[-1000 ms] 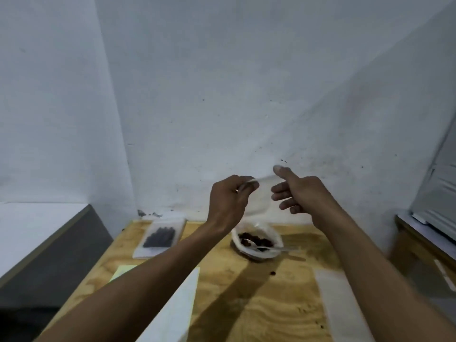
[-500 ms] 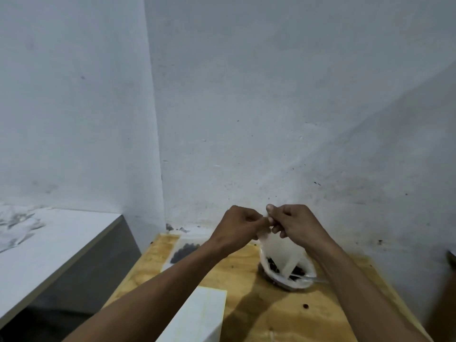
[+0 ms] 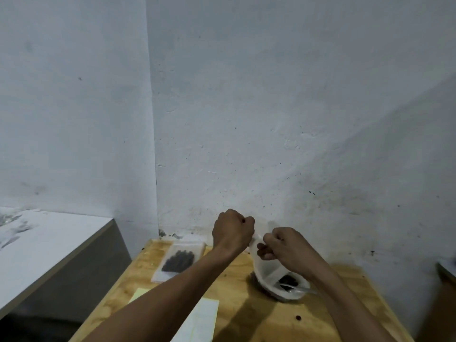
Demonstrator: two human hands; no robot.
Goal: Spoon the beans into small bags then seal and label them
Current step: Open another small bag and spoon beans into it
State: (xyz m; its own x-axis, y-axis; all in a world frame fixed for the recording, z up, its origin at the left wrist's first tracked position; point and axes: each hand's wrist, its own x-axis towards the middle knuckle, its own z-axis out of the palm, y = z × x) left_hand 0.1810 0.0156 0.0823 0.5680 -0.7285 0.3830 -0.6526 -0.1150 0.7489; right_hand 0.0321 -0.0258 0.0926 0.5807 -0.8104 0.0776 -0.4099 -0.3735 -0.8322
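Observation:
A small clear plastic bag hangs in the air over the wooden table, pinched at its top by both hands. My left hand grips one side of the mouth and my right hand grips the other, a little apart. Below and behind the bag stands a white bowl of dark beans with a spoon lying in it. A filled bag of dark beans lies flat at the table's back left.
A white label sheet and a yellow note lie near my left forearm. One loose bean sits on the table near the bowl. White walls close the back; a white counter stands to the left.
The hands have come down from chest height to just above the bowl. They met at the bag's top and have now pulled slightly apart. The camera has tilted and shifted.

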